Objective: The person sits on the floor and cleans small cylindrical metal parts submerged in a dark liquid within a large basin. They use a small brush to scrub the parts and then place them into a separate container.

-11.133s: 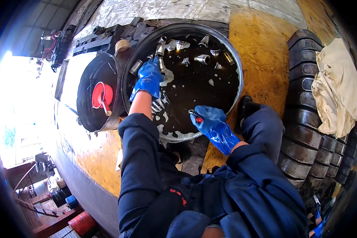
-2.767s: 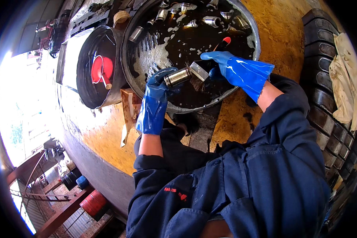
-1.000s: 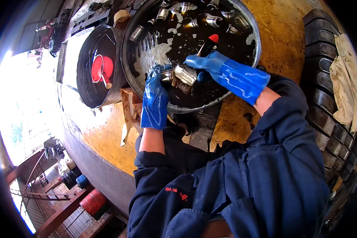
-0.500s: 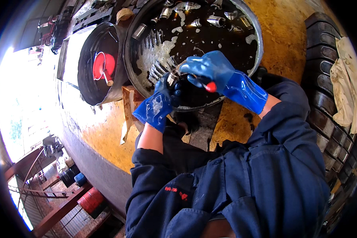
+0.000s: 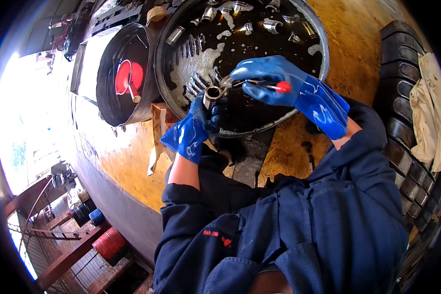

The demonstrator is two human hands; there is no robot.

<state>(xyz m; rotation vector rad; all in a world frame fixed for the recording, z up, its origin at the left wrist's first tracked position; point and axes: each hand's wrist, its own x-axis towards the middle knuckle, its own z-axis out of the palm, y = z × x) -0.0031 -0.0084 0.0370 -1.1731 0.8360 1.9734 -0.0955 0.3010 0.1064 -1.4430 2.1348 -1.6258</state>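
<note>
My left hand (image 5: 193, 121), in a blue rubber glove, grips a shiny metal sleeve (image 5: 210, 99) with its round open end facing up. My right hand (image 5: 274, 78), gloved the same way, is closed on a thin brush with a red handle end (image 5: 283, 87). The brush's pale, wet tip is just right of the sleeve's mouth, outside it. Both hands are over the near side of a large round metal tub (image 5: 326, 54) of dark liquid with patches of foam. Several similar metal sleeves (image 5: 273, 26) lie in the tub's far part.
Left of the tub stands a dark drum (image 5: 103, 93) holding a red dipper (image 5: 136, 78) with a wooden handle. Stacked dark metal blocks (image 5: 399, 85) line the right, with a beige cloth (image 5: 428, 98) draped over them. A red barrel (image 5: 112, 246) lies at lower left.
My right hand has moved right, bringing the brush out of the sleeve's mouth. The sleeve in my left hand now stands more upright, its opening showing.
</note>
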